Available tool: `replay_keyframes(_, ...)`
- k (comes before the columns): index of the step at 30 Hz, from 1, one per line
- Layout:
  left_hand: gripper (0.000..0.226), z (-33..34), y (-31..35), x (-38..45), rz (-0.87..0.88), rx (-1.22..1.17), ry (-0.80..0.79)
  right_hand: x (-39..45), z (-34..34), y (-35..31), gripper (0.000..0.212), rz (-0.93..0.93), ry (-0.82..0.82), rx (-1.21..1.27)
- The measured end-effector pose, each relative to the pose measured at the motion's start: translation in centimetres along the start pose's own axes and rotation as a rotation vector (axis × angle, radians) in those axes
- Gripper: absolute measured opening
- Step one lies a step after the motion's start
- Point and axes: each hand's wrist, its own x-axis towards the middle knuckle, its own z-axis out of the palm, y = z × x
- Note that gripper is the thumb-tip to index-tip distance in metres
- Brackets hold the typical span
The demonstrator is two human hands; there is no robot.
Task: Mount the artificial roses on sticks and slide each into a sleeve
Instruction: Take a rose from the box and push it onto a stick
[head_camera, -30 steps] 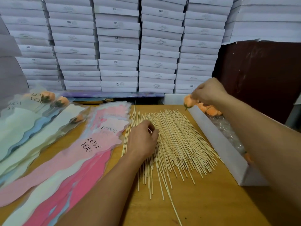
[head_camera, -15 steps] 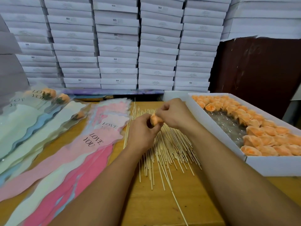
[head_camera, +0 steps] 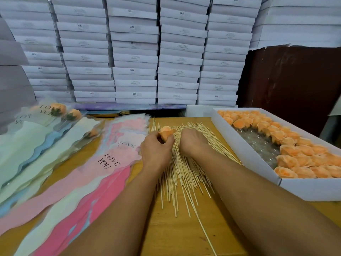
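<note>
My left hand (head_camera: 156, 150) grips a peach artificial rose (head_camera: 166, 133) just above the left part of a spread pile of thin wooden sticks (head_camera: 184, 176). My right hand (head_camera: 193, 143) rests on the pile beside it. Its fingers curl down among the sticks and are hidden behind its back. A stack of pink "LOVE YOU" sleeves (head_camera: 110, 159) lies left of the sticks. On the right stands a white box (head_camera: 247, 161) holding several more peach roses (head_camera: 295, 150).
Pale green and blue sleeves (head_camera: 36, 150) fan out at far left, with sleeved roses (head_camera: 59, 109) at their top. Stacked white boxes (head_camera: 134, 52) form a wall behind the wooden table (head_camera: 175, 235). A dark board (head_camera: 295, 80) stands at the back right.
My right hand carried a rose from the box to the middle and passed it to my left hand. It then dropped onto the stick pile.
</note>
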Motion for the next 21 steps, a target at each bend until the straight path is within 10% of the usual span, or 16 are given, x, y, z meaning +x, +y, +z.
replay_keyframes(10, 0.033, -0.1, 0.2, -0.1, 0.020, -0.043, -0.017, 0.7, 0.1, 0.0, 0.025, 0.117, -0.033, 0.139)
replay_keyframes(21, 0.029, -0.3, 0.3, 0.2, -0.050, -0.137, 0.004, -3.0, -2.5, 3.0, 0.025, 0.127, -0.264, 1.024)
